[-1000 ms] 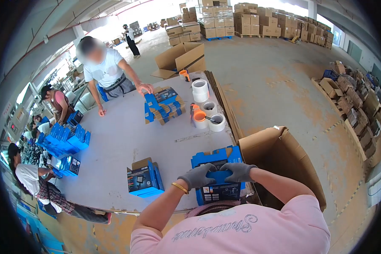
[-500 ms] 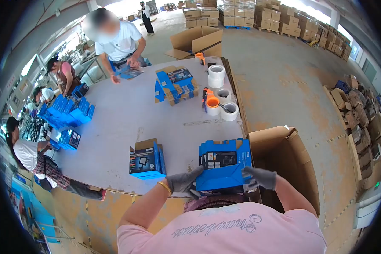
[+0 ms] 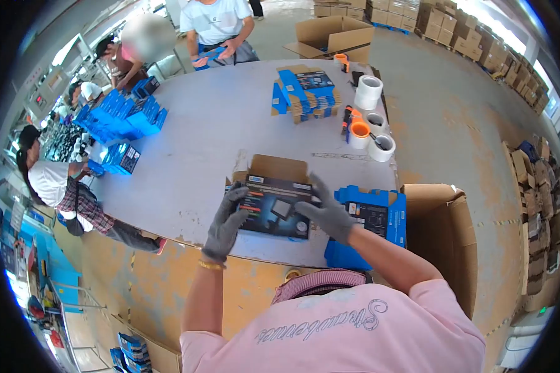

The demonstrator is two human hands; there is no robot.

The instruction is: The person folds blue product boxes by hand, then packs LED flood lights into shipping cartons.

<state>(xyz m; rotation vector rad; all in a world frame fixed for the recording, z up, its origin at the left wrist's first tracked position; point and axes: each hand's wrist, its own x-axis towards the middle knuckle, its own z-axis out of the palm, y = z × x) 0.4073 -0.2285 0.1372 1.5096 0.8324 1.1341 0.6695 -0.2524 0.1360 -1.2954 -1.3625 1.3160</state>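
Note:
A printed black-and-blue cardboard box [image 3: 275, 208] with its brown flap raised stands at the table's front edge, a picture of a lamp on its front. My left hand [image 3: 226, 225], in a grey glove, grips the left side of this box. On the right side, my right hand [image 3: 327, 214], also gloved, has its fingers on the front and upper edge. Part of another box shows behind my left fingers. To the right of my hands lie blue flattened boxes [image 3: 370, 217] in a stack, partly under my right forearm.
A large open carton [image 3: 438, 239] stands against the table's right side. White tape rolls [image 3: 368, 93] and an orange-handled tape dispenser [image 3: 359, 132] line the right edge. Flat boxes [image 3: 308, 93] are piled farther back. Co-workers stand along the left and far sides near blue boxes [image 3: 121, 115].
Both hands have moved left, from the blue flattened box on the right to the box with the raised flap. The view has shifted. The far co-worker's hands have moved nearer their body.

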